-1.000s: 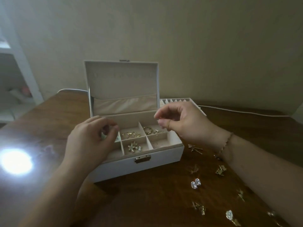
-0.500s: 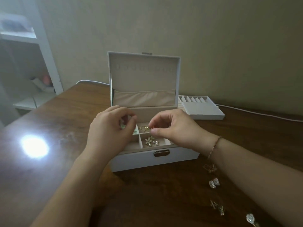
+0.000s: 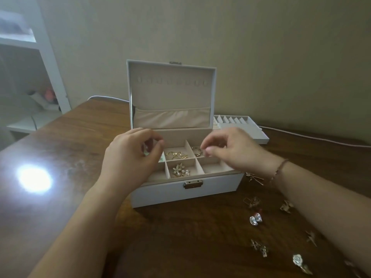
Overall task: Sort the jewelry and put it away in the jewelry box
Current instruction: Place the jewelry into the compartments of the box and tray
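The white jewelry box point(image 3: 186, 190) stands open on the wooden tabletop point(image 3: 66, 141), lid upright, its tray split into small compartments. Gold hoop earrings point(image 3: 177, 155) lie in the back middle compartment, a flower-and-pearl piece point(image 3: 180, 171) in the front middle one, and a gold chain-link ring point(image 3: 197, 151) in the back right one. The right hand point(image 3: 232, 151) hovers over the right compartments, its fingers point(image 3: 208, 152) curled together just beside that ring; whether they pinch anything cannot be told. The left hand point(image 3: 130, 161) covers the left compartments, fingers curled, contents hidden. Loose earrings point(image 3: 256, 218) lie scattered on the tabletop right of the box, and a white ring tray point(image 3: 251, 131) sits behind it
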The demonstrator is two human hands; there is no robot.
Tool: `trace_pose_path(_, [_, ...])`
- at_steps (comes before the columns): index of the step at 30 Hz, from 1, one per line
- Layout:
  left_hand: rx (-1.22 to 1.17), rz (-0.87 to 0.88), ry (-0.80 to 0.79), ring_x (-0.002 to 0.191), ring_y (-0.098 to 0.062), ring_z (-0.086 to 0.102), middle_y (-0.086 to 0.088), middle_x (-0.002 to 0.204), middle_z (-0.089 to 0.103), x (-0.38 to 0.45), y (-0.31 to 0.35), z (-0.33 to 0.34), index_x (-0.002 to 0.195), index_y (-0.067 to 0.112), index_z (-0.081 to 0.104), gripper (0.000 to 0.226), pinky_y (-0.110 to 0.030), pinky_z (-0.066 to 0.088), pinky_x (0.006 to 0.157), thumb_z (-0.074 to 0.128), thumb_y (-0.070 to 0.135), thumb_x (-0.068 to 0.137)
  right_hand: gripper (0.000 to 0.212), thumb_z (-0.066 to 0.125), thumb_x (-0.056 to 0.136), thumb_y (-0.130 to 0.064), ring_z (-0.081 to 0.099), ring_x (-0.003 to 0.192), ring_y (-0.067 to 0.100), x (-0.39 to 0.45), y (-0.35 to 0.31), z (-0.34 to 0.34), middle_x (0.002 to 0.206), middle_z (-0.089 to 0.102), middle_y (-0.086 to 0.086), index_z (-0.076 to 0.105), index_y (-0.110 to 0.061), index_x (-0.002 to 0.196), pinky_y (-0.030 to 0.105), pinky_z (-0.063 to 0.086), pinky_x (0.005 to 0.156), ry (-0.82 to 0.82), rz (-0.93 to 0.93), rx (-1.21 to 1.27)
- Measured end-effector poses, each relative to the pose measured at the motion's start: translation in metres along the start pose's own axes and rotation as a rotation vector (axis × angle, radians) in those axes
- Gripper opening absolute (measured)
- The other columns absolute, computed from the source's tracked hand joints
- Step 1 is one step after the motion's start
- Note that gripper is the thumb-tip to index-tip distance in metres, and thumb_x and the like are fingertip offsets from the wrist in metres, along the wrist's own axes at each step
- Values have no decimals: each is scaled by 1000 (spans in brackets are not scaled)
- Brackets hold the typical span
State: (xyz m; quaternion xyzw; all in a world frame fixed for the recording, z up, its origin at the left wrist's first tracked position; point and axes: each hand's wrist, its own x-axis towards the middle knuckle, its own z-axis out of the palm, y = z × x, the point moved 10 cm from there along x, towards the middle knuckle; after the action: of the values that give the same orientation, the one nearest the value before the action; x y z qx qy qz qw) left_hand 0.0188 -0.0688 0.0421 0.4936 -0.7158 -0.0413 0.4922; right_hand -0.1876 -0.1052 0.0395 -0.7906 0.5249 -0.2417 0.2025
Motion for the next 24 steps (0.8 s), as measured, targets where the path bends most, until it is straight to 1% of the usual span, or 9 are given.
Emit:
trace_pose_path(3, [7,33,-17,70,-19,59,8,76,64,-1,3,3,92,22,75,7,-46,55,65,68,23,93,12,65,90,-9,63,70,-8,-16,15,-49,78,73,-7,74,-17,93,2,42,61,183,7,77])
trace_pose_path(6, [-6,62,-61,71,-19,61,8,78,66,-2,9,6,95,22,76,19,-46,55,65,61,33,90,13,67,89,-15,61,72,-11,-39,39,-75,77,71,-13,72,-27,92,5,43,60,214,46,-37])
trace_pose_path(9, [1,98,-98,71,-19,63,7,79,67,-3,13,11,97,21,76,12,-46,57,64,66,27,94,19,68,88,-22,58,84,-13,-69,65,-77,84,67,-18,67,-40,91,10,47,59,119,108,-202])
trace_pose_path(11, [8,97,-107,73,-20,65,6,81,69,-4,12,13,98,21,76,10,-46,58,65,68,24,93,24,67,88,-26,55,87,-14,-87,82,-64,90,63,-25,62,-49,91,11,47,60,-34,142,-316])
trace_pose_path(12, [12,90,-110,73,-19,65,6,81,69,-4,11,14,98,21,76,11,-46,58,66,67,25,91,26,65,89,-28,55,88,-12,-94,92,-58,96,60,-28,59,-52,96,13,47,64,-110,169,-396])
trace_pose_path(14, [12,82,-113,73,-16,65,9,81,69,-4,11,15,98,22,76,13,-45,58,66,67,27,90,33,63,91,-28,50,95,-8,-103,117,-52,114,53,-29,55,-51,113,19,48,81,-202,253,-534])
trace_pose_path(17, [4,59,-113,72,-17,65,9,81,69,-4,8,16,97,21,77,11,-46,58,65,70,23,89,40,61,93,-24,45,108,0,-113,144,-51,127,48,-18,53,-41,128,25,46,97,-240,395,-505])
trace_pose_path(19, [8,52,-114,72,-18,65,8,80,69,-4,7,16,97,19,77,11,-47,58,65,70,23,89,36,62,92,-23,46,111,2,-115,150,-48,125,49,-17,56,-38,124,27,46,99,-231,405,-490])
trace_pose_path(24, [12,58,-118,71,-19,65,5,78,70,-3,9,17,95,18,78,13,-46,58,64,69,24,88,21,63,91,-23,52,108,5,-115,155,-46,113,56,-15,59,-41,101,28,49,94,-185,404,-467])
